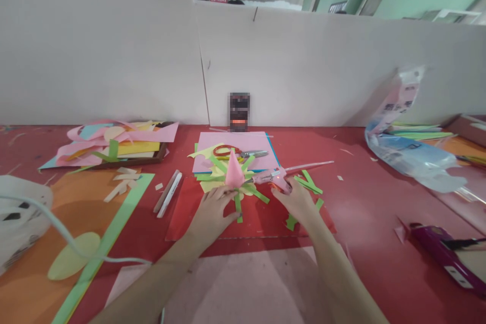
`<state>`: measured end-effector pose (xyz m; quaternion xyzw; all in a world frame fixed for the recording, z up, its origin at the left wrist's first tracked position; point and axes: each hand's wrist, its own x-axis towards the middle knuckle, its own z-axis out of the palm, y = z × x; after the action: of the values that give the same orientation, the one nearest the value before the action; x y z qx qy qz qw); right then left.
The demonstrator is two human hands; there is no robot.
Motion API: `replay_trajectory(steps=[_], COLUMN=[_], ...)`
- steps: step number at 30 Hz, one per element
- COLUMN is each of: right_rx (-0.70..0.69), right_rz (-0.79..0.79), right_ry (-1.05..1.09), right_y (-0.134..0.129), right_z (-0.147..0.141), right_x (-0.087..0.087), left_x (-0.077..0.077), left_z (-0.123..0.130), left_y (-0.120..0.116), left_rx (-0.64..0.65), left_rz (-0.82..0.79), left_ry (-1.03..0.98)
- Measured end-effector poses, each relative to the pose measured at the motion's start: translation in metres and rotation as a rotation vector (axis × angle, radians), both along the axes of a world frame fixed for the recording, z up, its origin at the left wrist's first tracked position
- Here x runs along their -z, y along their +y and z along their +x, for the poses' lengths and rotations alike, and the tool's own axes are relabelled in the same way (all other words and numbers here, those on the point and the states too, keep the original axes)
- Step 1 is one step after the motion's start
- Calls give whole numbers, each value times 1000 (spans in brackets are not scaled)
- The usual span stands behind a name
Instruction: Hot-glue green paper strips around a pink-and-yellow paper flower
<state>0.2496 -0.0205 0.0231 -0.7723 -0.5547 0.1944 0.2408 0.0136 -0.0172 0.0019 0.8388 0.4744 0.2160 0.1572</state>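
Note:
A paper flower [248, 190] with a pink paper cone [234, 173] at its middle and green and pale yellow strips spreading round it lies on a red sheet [182, 223]. My left hand [214, 212] bends its fingers at the cone's base, the thumb near the end of a green strip; the fingertips are partly hidden. In my right hand [298, 200] is a pink hot glue gun [273, 177], its nozzle pointing left at the cone's lower right side. A clear glue stick [311, 166] sticks out of the gun's back. Loose green strips [309, 182] lie beside my right hand.
Scissors [254, 154] rest on a pink sheet [205, 144] behind the flower. Two pens [170, 195], orange paper [91, 202] and a tray of paper scraps [132, 149] lie left, with a white cable [68, 235]. A plastic bag [413, 154] and purple power strip [444, 253] are right.

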Motion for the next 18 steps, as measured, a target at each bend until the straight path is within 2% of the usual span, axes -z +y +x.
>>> replay_trajectory(steps=[5,14,18], right_rx=[-4,-1,3], right_rz=[-6,-37,-33], right_ry=[-11,-12,-19], right_y=[1,1,1], right_z=[1,1,0], right_x=[2,3,1], left_x=[-2,-6,-3], left_z=[0,4,6], left_y=[1,-2,0], left_rx=[15,8,-43], left_rz=[3,-52,-48], left_ry=[4,-110,-83])
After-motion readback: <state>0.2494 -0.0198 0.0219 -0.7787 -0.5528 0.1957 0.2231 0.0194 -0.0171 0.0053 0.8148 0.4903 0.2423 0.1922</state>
